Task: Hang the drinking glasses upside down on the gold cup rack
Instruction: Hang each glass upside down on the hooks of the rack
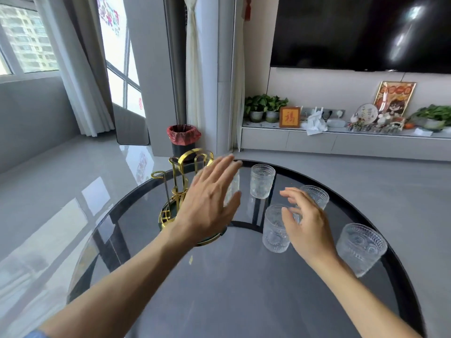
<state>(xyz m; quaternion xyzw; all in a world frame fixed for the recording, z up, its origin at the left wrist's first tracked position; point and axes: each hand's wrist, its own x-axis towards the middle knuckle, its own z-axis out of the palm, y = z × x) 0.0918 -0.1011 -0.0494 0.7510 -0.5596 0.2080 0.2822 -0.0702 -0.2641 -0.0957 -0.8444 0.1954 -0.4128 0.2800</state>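
Observation:
The gold cup rack (180,172) stands on the left part of a round dark glass table (231,289); no glass hangs on the pegs I can see. My left hand (210,203) is spread open in front of the rack, partly hiding it and a clear glass (231,189) just behind the fingers. Several ribbed clear glasses stand upright: one at the back (262,181), one at the right (317,195), one near the right edge (360,247). My right hand (307,228), fingers apart, hovers over the middle glass (274,230) and touches nothing I can make out.
A bin with a red liner (183,137) stands on the floor beyond the table. A low white cabinet (341,142) with plants and ornaments runs along the far wall under a black screen (361,32). Grey floor surrounds the table.

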